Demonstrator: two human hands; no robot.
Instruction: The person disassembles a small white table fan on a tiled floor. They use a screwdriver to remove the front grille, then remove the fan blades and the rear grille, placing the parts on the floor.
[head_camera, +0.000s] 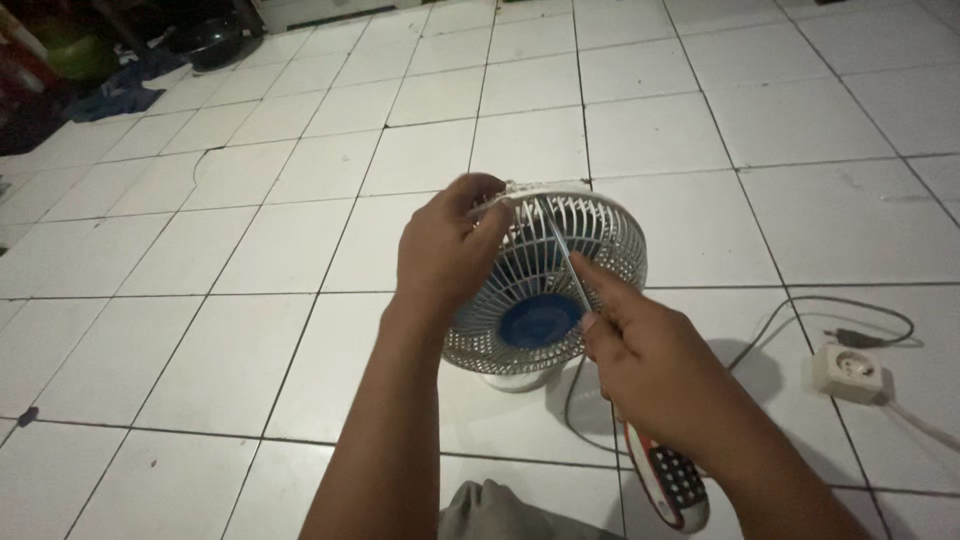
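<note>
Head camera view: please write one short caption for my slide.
Left hand grips the rim of a small white fan while right hand holds a screwdriver against it.

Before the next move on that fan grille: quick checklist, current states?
1. Left hand steadies the fan at the grille's top rim: ok.
2. Right hand grips the screwdriver, tip up near the rim: ok.
3. Tip seated in a screw or clip: cannot tell, the fingers hide it.
4. Fan unplugged: the extension socket on the tiled floor shows an empty face, but where the fan's cord ends: cannot tell.
5. Fan upright on its base: ok.
</note>
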